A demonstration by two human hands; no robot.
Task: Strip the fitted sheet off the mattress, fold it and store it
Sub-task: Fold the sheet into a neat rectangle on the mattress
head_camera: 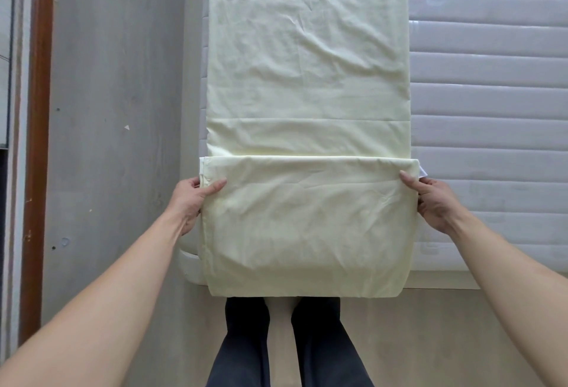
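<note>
The pale yellow fitted sheet [307, 79] lies as a long narrow strip along the left side of the bare white quilted mattress [491, 94]. Its near end is turned over into a folded panel that hangs past the mattress's front edge. My left hand [192, 202] pinches the panel's left edge, thumb on top. My right hand [430, 199] grips the right edge near a small white tag [423, 172].
A grey floor [116, 140] runs along the left of the bed, with a brown door frame [38, 140] further left. My legs in dark trousers [289, 349] stand at the bed's foot.
</note>
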